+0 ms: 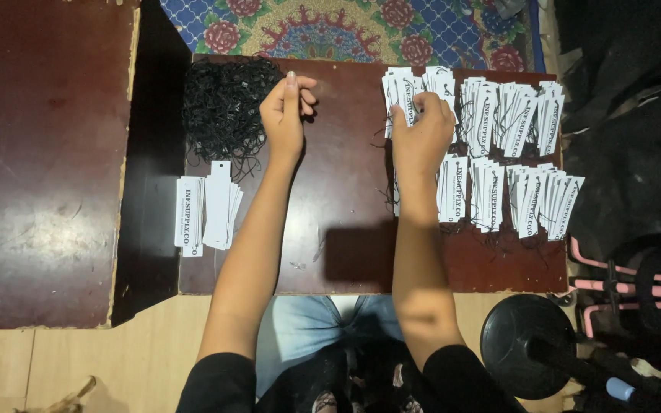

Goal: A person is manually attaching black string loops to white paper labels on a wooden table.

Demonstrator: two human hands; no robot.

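Note:
My left hand (288, 107) reaches to the right edge of a tangled heap of black strings (223, 107) at the table's far left, its fingers pinched together on a string. My right hand (421, 126) rests on a fanned bundle of white paper tags (407, 88) at the far middle, fingers closed on one tag. More rows of strung white tags (510, 115) lie to the right. A small stack of plain white tags (206, 206) sits near the left edge, below the strings.
The dark brown low table (338, 252) stands on a pale floor. A larger dark red board (40, 168) lies to the left. A patterned rug (330, 30) is beyond. A black round stand base (525, 344) and pink frame (636, 287) are at the right.

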